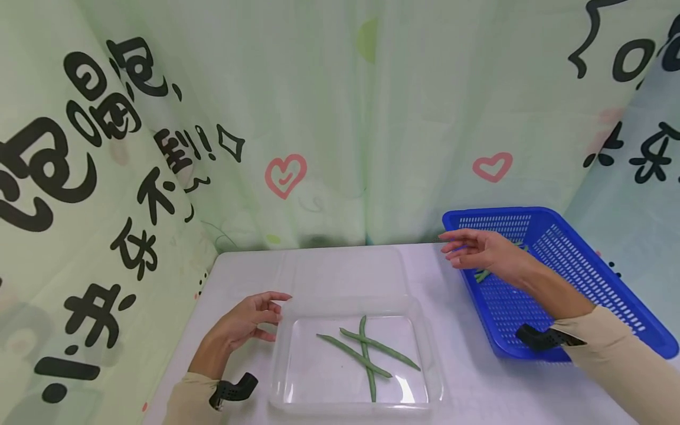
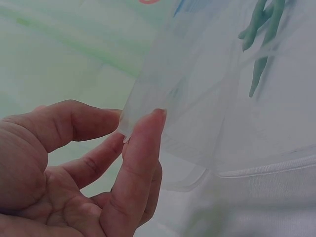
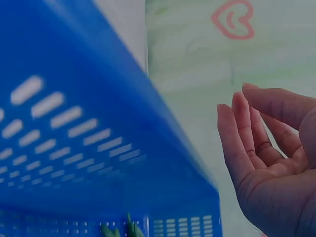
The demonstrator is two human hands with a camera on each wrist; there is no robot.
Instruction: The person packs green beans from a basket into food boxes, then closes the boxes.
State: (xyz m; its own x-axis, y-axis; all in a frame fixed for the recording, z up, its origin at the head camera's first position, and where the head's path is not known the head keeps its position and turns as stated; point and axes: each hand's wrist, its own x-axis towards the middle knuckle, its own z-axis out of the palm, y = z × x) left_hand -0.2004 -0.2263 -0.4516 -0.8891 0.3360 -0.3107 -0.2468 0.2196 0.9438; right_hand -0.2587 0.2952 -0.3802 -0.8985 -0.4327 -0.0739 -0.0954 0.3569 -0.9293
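Note:
My left hand [image 1: 245, 321] pinches the left rim of a clear plastic container [image 1: 280, 369]; in the left wrist view the rim sits between thumb and fingers. Inside the container lie three green beans [image 1: 354, 356], crossing one another. My right hand [image 1: 486, 254] hovers over the far left part of a blue perforated basket [image 1: 579, 260]. Its fingers are loosely bent and hold nothing, as the right wrist view confirms. Some green beans [image 3: 132, 228] lie in the basket, partly hidden by the right hand in the head view.
The container's clear lid [image 1: 340, 268] lies folded back behind it on the white tabletop [image 1: 425, 277]. A pale green curtain [image 1: 329, 118] with dark lettering and pink hearts encloses the back and sides. The basket stands at the table's right.

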